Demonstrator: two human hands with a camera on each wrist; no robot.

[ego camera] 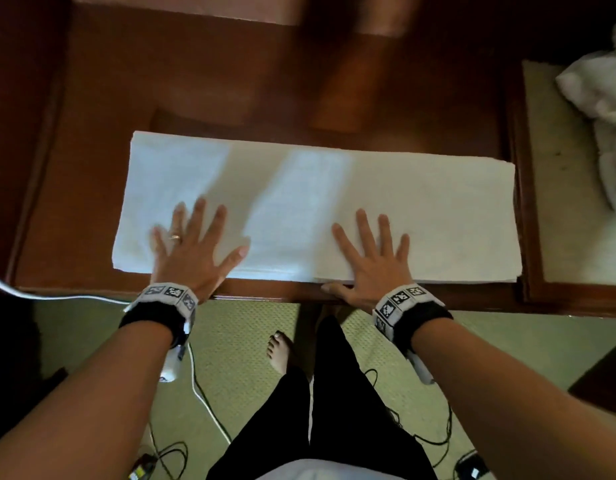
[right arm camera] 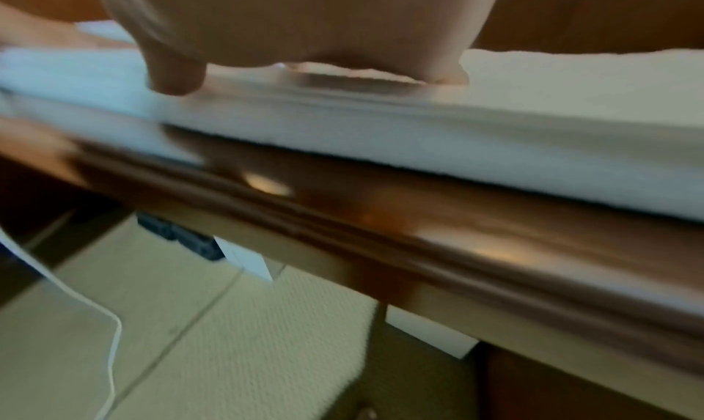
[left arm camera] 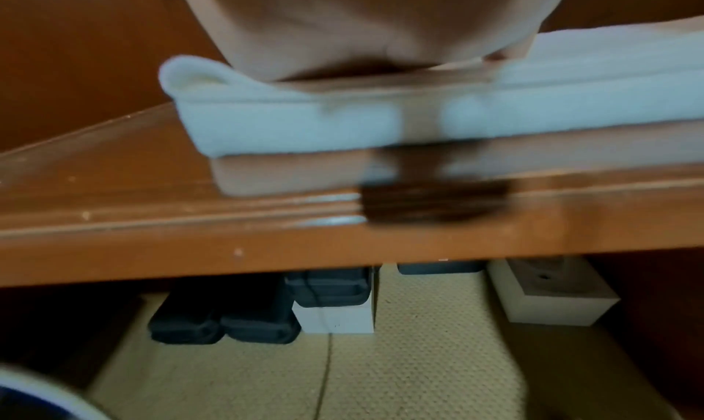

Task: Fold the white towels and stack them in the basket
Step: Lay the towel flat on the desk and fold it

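Both hands lie flat with fingers spread, the left hand (ego camera: 192, 251) and right hand (ego camera: 372, 261), on the long towel (ego camera: 438, 209). Press evenly, then fold from 3 o'clock towards 9.

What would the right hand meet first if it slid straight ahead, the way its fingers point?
Only more of the folded white towel under the right hand, then its far edge and bare wooden table. Nothing stands in that line, though the far part is blurred.
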